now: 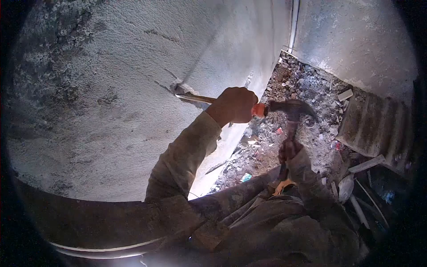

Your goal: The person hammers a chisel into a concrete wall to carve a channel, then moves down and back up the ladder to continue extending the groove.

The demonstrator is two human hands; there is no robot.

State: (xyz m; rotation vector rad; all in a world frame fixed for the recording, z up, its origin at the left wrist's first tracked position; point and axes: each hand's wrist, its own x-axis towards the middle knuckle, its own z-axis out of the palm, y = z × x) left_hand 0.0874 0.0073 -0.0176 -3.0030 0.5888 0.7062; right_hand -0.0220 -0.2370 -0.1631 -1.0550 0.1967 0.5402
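Observation:
My left hand (235,105) is closed round a chisel (198,98) with an orange handle end. The chisel's tip is at a small chipped hole (180,87) in the rough grey wall (124,120). Held by its handle in my right hand (290,151) is a claw hammer (291,108). The hammer's head is at the orange end of the chisel, touching it or very close. The fingers of my right hand are wrapped round the handle, slightly blurred.
Rubble and small scraps (307,84) cover the ground beyond the wall. At the right lie a corrugated sheet (378,124), a strip of wood (367,163) and some thin rods. A second wall (356,40) rises at the top right. A dark curved edge (89,218) runs along the lower left.

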